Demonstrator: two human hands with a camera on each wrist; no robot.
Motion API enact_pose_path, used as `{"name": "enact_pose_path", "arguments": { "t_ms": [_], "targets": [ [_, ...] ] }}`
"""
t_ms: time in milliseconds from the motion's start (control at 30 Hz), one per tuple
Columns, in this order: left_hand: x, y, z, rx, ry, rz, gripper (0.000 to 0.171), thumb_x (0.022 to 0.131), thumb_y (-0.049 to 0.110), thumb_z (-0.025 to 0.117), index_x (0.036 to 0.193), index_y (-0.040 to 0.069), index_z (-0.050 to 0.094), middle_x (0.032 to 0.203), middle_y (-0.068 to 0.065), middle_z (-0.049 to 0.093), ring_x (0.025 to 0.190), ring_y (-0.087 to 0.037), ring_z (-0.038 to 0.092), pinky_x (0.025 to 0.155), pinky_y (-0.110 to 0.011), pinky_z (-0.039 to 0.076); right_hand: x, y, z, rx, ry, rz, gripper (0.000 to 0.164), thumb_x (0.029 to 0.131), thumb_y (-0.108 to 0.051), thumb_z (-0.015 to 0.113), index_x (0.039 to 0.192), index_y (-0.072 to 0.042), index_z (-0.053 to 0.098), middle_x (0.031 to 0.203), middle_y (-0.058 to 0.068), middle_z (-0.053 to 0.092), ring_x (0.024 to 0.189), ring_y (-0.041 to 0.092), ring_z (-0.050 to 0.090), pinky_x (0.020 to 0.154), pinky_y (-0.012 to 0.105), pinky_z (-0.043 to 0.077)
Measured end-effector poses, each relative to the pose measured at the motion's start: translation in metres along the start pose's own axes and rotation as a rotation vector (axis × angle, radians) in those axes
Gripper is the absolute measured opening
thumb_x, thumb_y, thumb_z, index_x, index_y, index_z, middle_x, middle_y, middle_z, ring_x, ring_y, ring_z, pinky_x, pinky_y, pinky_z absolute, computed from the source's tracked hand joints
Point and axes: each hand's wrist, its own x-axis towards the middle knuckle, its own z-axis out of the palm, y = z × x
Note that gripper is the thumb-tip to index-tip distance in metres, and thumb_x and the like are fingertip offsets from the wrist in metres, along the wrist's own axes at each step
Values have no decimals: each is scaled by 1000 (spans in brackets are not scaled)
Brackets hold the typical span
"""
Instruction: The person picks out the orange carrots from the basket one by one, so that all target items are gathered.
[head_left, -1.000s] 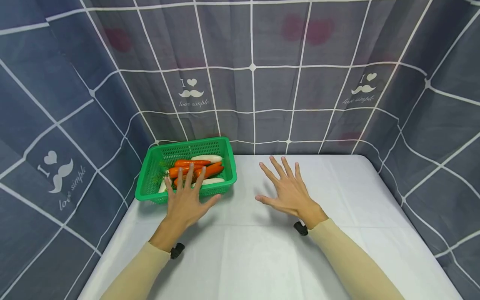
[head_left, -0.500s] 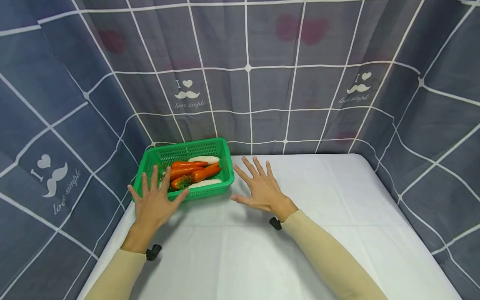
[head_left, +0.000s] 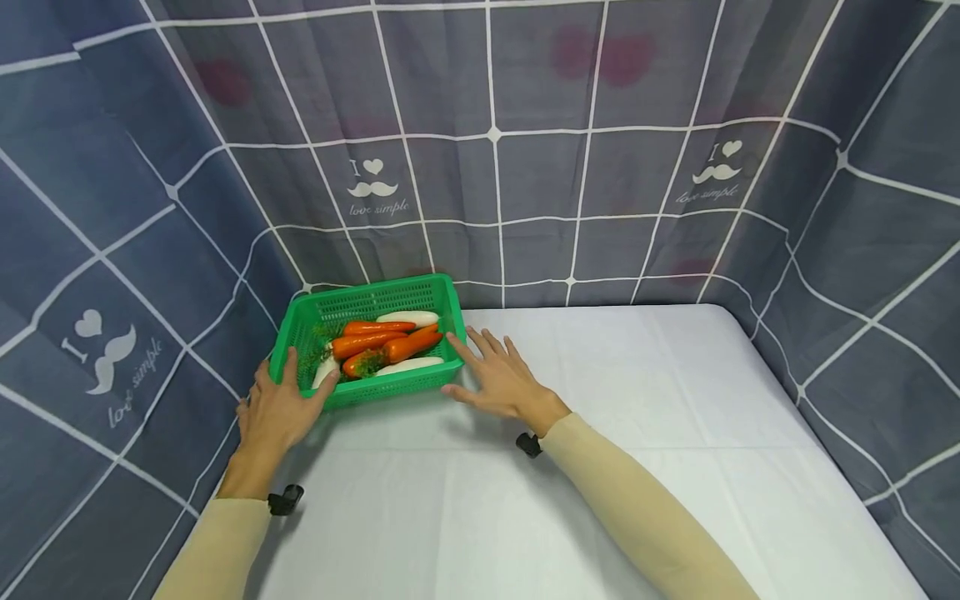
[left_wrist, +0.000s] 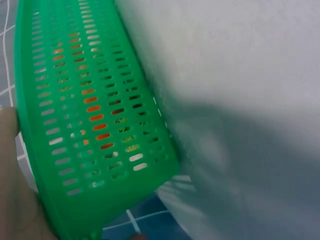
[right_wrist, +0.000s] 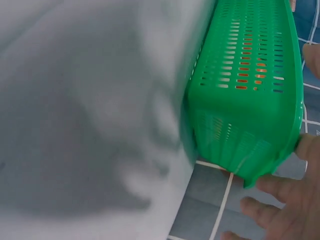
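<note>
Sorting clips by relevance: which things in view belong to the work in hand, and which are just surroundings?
Part of the work:
left hand
right hand
green basket
carrots
white vegetables

Just surroundings:
white-covered table
gridded curtain
black wrist devices

We read "I", a heart (head_left: 373, 167), a moustache (head_left: 372, 190) and "love simple" on the gridded cloth (head_left: 536, 179) — once at left, twice across the back.

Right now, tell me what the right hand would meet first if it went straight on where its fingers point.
Most likely the basket, at its right end; the right hand points that way, though whether they touch is unclear.
</note>
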Motion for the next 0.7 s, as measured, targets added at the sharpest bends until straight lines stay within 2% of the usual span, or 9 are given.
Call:
{"name": "enact_pose_path", "arguments": {
  "t_ms": [100, 233, 300, 400, 500, 700],
  "targets": [
    [1, -1, -2, -11, -22, -22, 121, 107, 95, 33, 189, 12, 1, 177, -57, 9, 154, -79, 35, 112, -93, 37, 1, -2, 3, 61, -17, -5, 95, 113, -80, 51, 189, -33, 19, 196, 18, 20, 176, 49, 36, 140, 72, 35],
    [3, -2, -3, -19, -21, -28, 121, 107, 95, 35, 189, 11, 6, 169, -59, 16, 142, -77, 46, 100, -87, 48, 0, -4, 3, 136, -15, -1, 93, 115, -74, 56, 189, -29, 24, 195, 20, 21, 173, 48, 42, 137, 67, 44],
    [3, -2, -4, -24, -13, -31, 121, 106, 95, 36, 189, 11, 9, 167, -57, 18, 134, -74, 52, 92, -82, 52, 0, -6, 3, 157, -8, -2, 92, 115, -71, 59, 188, -27, 26, 192, 22, 27, 170, 46, 46, 135, 65, 46],
    [2, -3, -4, -40, -10, -35, 120, 106, 95, 38, 189, 13, 12, 167, -56, 19, 120, -70, 59, 82, -74, 54, -1, -9, 2, 171, 1, 2, 92, 114, -67, 65, 188, -24, 30, 185, 23, 36, 164, 42, 51, 132, 60, 51],
    [-1, -2, -4, -56, -6, -35, 119, 106, 95, 40, 189, 14, 16, 168, -54, 20, 110, -66, 64, 76, -68, 54, -3, -10, 1, 173, 5, 10, 92, 114, -65, 68, 186, -21, 33, 179, 23, 41, 157, 39, 56, 127, 55, 56],
    [-8, 3, -3, -67, 12, -20, 116, 106, 93, 46, 188, 13, 22, 170, -52, 22, 104, -62, 68, 71, -63, 54, -12, -11, -4, 216, 25, 25, 82, 114, -60, 70, 180, -17, 46, 171, 22, 48, 142, 36, 65, 117, 52, 62]
  ]
}}
